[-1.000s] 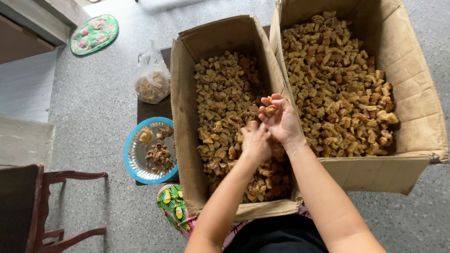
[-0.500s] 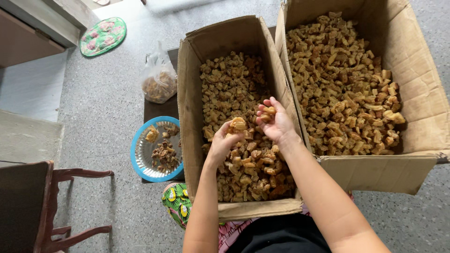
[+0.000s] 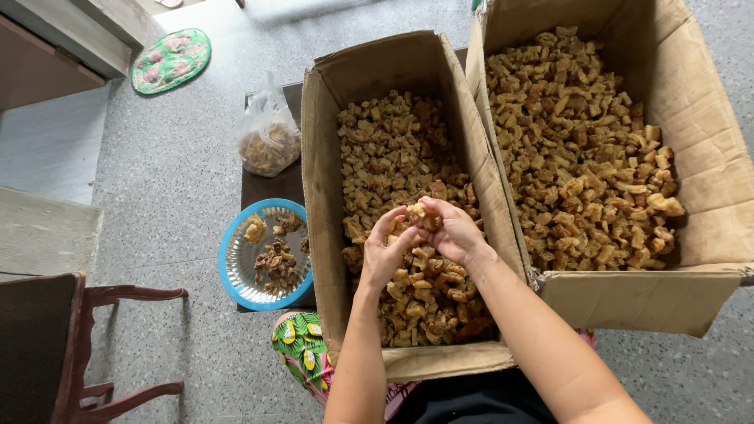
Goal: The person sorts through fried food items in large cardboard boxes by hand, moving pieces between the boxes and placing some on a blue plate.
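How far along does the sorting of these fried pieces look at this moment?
Done: a small heap lies on the blue plate, and the right box is full. In hand: left hand and right hand hold a piece together. Left: the left box remains mostly full.

Two open cardboard boxes (image 3: 338,118) (image 3: 707,141) of brown chunks sit side by side. One blue-rimmed plate (image 3: 236,275), one clear plastic bag (image 3: 269,137) and one wooden chair (image 3: 86,345) flank them.

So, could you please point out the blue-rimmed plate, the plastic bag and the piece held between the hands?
blue-rimmed plate (image 3: 229,271): head view, left rim.
plastic bag (image 3: 269,141): head view, middle of its bulge.
held piece (image 3: 416,213): head view, top showing between fingertips.
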